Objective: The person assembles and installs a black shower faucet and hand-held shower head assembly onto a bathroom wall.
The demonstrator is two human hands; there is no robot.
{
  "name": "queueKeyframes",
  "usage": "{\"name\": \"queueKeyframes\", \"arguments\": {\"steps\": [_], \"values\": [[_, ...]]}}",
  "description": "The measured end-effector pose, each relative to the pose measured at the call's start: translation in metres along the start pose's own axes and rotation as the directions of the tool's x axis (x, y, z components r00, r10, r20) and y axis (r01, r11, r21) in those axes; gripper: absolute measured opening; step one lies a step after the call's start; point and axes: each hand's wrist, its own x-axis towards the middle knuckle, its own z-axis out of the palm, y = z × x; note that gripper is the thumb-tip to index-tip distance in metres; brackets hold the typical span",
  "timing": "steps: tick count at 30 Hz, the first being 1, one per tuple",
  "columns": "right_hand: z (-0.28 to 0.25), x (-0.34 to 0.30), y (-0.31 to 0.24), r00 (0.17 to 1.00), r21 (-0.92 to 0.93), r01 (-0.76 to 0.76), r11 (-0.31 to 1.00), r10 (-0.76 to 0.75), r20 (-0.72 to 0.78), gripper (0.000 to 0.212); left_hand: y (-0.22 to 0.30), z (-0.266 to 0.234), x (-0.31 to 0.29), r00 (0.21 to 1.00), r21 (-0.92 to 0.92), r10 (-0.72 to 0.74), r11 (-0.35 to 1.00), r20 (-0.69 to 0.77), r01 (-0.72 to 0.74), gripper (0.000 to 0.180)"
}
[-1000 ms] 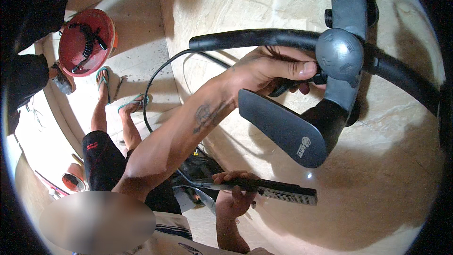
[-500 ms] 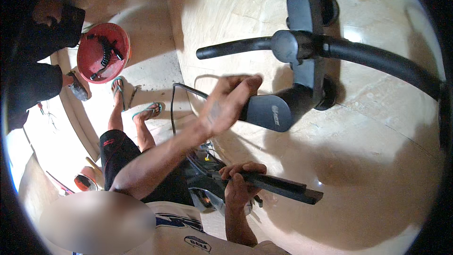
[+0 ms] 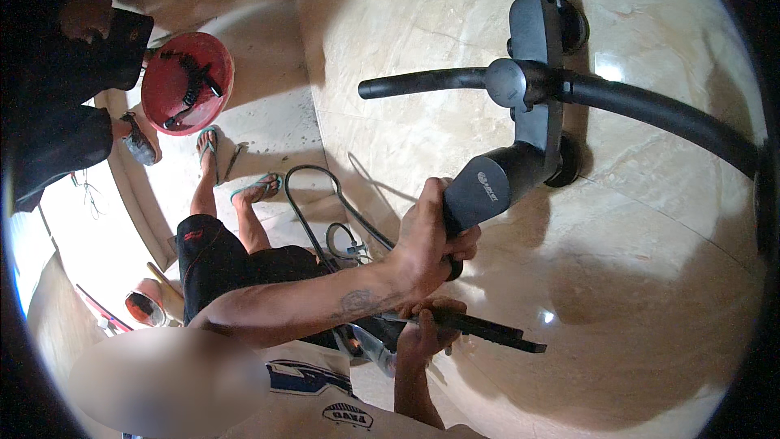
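A matte-black mixer tap [image 3: 532, 118] is mounted on the cream tiled wall by two round flanges. Its broad, round-ended body section [image 3: 481, 191] slants down toward my left hand [image 3: 431, 248], whose fingers wrap round its lower end. A black knob-like tip [image 3: 455, 268] pokes out below those fingers. Lower down, my right hand [image 3: 426, 329] is closed round a long flat black bar [image 3: 496, 332]; its exact kind is not clear. A black hose [image 3: 296, 203] loops behind my left forearm, and that forearm hides where it ends.
A red basin [image 3: 185, 118] holding black coiled hose parts [image 3: 191, 85] sits on the floor, beside another person's dark-clothed legs [image 3: 57, 138] and grey shoe [image 3: 140, 142]. A small orange-stained bucket [image 3: 146, 305] stands left. A long black pipe [image 3: 658, 110] runs rightward from the tap.
My left hand has moved down and right, from beside the tap's body end to a wrapped grip on it. The hose now bows in a wider loop. My right hand stays on the bar.
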Motion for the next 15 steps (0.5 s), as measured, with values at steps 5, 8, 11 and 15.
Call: {"name": "queueKeyframes", "arguments": {"steps": [5, 8, 11, 15], "values": [[0.001, 0.004, 0.001, 1.000, 0.073, 0.023, 0.997, -0.024, 0.009, 0.024, 0.009, -0.014, 0.016, 0.888, 0.335, 0.433, 0.868, -0.152, -0.366, 0.035], [-0.001, 0.000, -0.001, 0.999, 0.039, 0.007, 0.999, -0.006, -0.035, 0.024, 0.000, -0.021, 0.022, 0.770, 0.448, 0.636, 0.702, -0.045, -0.554, 0.041], [-0.002, 0.000, 0.002, 0.999, 0.016, -0.025, 1.000, 0.025, -0.027, 0.024, -0.006, -0.002, 0.023, 0.734, 0.359, 0.632, 0.764, -0.247, -0.537, 0.044], [-0.006, -0.001, 0.001, 0.997, 0.046, -0.076, 0.996, 0.076, -0.009, 0.024, -0.001, 0.011, 0.003, 0.815, 0.291, 0.420, 0.901, -0.399, -0.322, 0.048]]}}
